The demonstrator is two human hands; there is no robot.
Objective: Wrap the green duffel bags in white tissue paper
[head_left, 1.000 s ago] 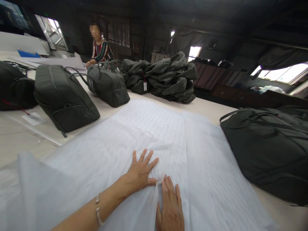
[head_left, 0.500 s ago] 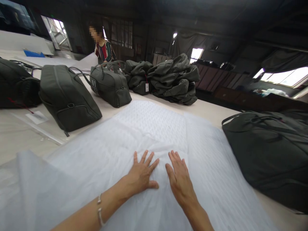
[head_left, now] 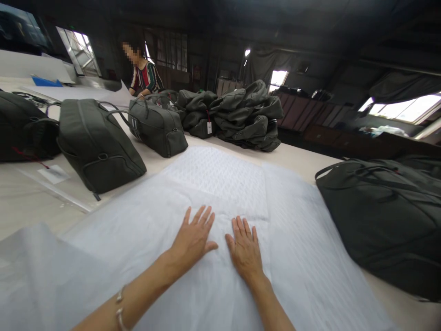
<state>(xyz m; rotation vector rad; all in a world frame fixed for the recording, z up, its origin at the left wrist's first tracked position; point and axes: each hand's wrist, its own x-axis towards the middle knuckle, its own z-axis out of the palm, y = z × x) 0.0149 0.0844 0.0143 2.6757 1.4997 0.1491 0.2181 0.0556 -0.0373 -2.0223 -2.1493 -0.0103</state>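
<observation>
Wide white tissue-like sheets (head_left: pixel 296 239) lie spread and layered over the table in front of me, with a textured, patterned part (head_left: pixel 220 177) showing at the far middle. My left hand (head_left: pixel 193 236) rests flat on the sheet, fingers spread, a silver bangle on the wrist. Just to its right, my right hand (head_left: pixel 245 250) also lies palm down, fingers stretched out and slightly apart. Neither hand grips anything. At the lower left a corner of the sheet (head_left: pixel 44 257) is raised in a loose fold.
Dark green bags stand on the left, one upright bag (head_left: pixel 99 142) and another (head_left: pixel 158 124) behind it. A heap of limp bags (head_left: pixel 241 115) lies at the back. A large bag (head_left: pixel 386 216) borders the sheets on the right. Another person (head_left: pixel 146 76) works beyond the table.
My left hand has slid forward and to the left over the sheet. My right hand has moved slightly left, its fingers spreading a little. The other person's arms have lowered.
</observation>
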